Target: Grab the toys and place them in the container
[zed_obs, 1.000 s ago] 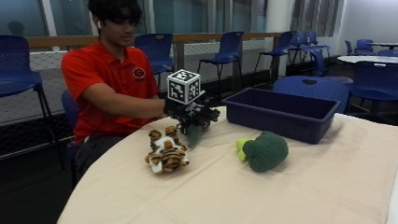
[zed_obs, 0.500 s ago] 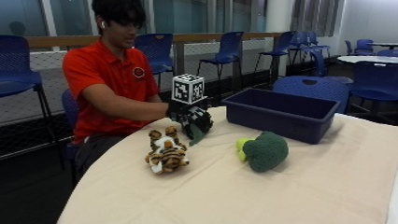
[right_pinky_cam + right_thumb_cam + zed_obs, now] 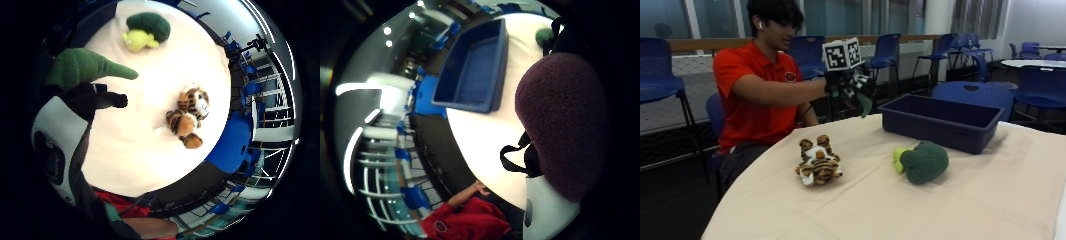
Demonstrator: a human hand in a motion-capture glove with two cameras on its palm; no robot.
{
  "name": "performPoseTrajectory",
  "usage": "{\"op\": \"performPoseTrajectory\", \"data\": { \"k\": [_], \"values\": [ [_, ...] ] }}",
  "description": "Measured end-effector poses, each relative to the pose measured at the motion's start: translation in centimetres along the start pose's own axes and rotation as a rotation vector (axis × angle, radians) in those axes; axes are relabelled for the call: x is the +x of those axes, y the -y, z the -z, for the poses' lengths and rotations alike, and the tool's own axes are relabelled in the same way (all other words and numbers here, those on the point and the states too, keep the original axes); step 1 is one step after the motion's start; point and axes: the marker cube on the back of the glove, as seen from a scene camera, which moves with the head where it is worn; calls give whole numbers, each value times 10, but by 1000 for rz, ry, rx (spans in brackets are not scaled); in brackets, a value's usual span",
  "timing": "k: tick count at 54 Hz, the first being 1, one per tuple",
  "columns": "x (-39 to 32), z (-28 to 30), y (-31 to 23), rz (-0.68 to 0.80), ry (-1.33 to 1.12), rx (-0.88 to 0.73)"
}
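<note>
Since a second ago your gloved right hand (image 3: 848,86) lifted a green toy (image 3: 865,104), grip pinching it, toward the container (image 3: 941,121); tiger (image 3: 817,163) and broccoli (image 3: 922,161) remain on the tabletop (image 3: 859,210), bin at their 1 o'clock.

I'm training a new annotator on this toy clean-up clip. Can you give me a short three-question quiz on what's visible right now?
1. True or false: the blue container already holds a toy.
2. Which toys lie on the tablecloth?
A. tiger and broccoli
B. tiger only
C. broccoli only
3. Fill in: the gloved right hand holds a toy with a pointed ____ end, raised above the table.

Key:
1. False; its inside shows bare in the thumb side palm view.
2. A; the tiger plush and broccoli plush lie apart.
3. Green; the held toy.
</note>
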Motion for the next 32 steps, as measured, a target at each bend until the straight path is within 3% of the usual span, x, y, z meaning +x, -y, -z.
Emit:
{"op": "performPoseTrajectory", "data": {
  "k": [10,14,20,24,32],
  "values": [
    [-71,30,64,173,87,-16],
    [-82,20,105,291,-63,-29],
    [-125,-1,153,237,-92,-73],
    [-157,-15,171,172,17,-123],
    [-142,-54,183,220,-296,-169]
  ]
}}
